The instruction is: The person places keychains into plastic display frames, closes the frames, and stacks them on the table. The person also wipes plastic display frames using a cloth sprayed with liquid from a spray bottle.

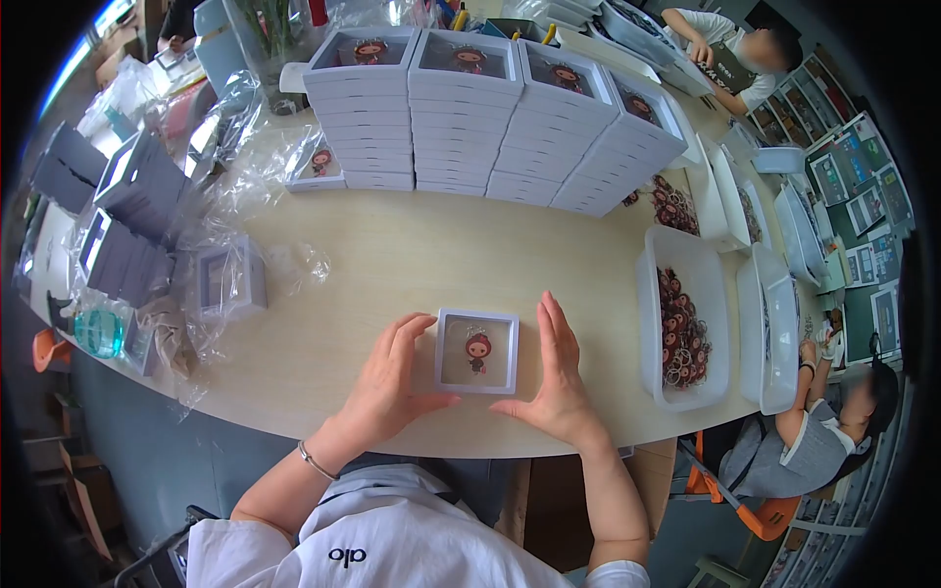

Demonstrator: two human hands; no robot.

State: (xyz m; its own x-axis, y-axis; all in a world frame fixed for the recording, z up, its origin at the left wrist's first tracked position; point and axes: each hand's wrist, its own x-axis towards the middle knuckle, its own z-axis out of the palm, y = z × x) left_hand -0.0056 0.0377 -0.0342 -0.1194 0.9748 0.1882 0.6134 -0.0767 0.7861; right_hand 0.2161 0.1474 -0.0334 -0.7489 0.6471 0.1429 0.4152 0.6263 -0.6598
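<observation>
A small white-framed display box [478,386] lies on the table in front of me. Under its clear window is a keychain [477,353] with a red-hooded doll figure. My left hand [387,380] is at the box's left side, fingers stretched and thumb apart; whether its fingertips touch the frame I cannot tell. On the other side, slightly away from the frame, my right hand [557,387] has its fingers pointing up and its thumb out. Neither hand grips the box.
Several tall stacks of similar boxes [461,118] line the table's back. At right, a white bin [686,392] holds many doll keychains [683,328]. Plastic wrap [230,186] and more boxes [137,186] crowd the left. Two people sit at right; another is partly visible at upper left.
</observation>
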